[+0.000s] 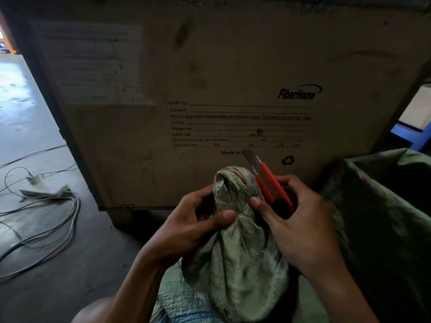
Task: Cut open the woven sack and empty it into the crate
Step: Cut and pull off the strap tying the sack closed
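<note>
A pale green woven sack [233, 264] stands upright in front of me, its neck twisted into a tight knot [233, 183] at the top. My left hand [198, 220] is wrapped around the neck just under the knot, thumb across the front. My right hand [300, 220] holds a red utility knife [270, 183] against the right side of the neck, with the grey blade extended and pointing up and to the left. A large plywood crate [210, 78] printed "FiberHome" rises directly behind the sack; only its side wall shows.
A second green woven sack [384, 217] stands open at the right. Grey cables [46, 224] and a power strip [46, 192] lie on the concrete floor to the left. A blue frame [405, 134] shows at the far right.
</note>
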Demonstrator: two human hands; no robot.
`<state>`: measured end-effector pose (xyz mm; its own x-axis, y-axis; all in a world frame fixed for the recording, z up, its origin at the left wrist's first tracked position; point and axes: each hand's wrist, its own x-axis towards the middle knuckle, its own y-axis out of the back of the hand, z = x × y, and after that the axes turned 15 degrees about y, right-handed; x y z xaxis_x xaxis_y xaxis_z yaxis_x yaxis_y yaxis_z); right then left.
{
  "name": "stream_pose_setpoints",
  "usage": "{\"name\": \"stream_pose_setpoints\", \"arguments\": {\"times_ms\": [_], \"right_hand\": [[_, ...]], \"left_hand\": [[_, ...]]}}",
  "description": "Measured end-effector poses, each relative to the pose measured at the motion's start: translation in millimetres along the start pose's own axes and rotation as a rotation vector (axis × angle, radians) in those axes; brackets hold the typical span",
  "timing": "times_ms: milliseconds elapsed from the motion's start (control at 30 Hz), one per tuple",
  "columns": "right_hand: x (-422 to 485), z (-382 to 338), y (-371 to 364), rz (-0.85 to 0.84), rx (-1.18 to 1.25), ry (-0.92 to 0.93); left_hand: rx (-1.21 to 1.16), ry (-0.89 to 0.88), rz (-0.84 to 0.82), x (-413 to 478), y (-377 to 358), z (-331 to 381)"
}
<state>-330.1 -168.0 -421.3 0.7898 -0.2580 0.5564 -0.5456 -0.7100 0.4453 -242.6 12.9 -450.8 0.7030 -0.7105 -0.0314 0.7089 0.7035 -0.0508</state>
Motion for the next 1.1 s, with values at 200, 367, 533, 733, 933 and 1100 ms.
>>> {"name": "stream_pose_setpoints", "arguments": {"times_ms": [200,367,533,733,933,1100], "right_hand": [[2,2,-2,-0.032,0.112,0.002],[4,6,-4,-0.049,0.182,0.023],[8,10,1,-0.065,0.323,0.003],[11,17,11,-0.046,0.334,-0.067],[5,10,0,-0.051,0.154,-0.062],[3,5,-2,-0.086,0.119,-0.053]], "left_hand": [[-0.020,-0.008,-0.053,-2,10,-3],[-0.030,0.006,-0.069,-4,19,-7],[-0.121,0.043,-0.181,-12,33,-5],[-0.029,0.073,-0.218,-14,33,4],[0.313,-0.045,0.192,-2,19,-4],[0.774,-0.184,0.703,3,12,-8]]}}
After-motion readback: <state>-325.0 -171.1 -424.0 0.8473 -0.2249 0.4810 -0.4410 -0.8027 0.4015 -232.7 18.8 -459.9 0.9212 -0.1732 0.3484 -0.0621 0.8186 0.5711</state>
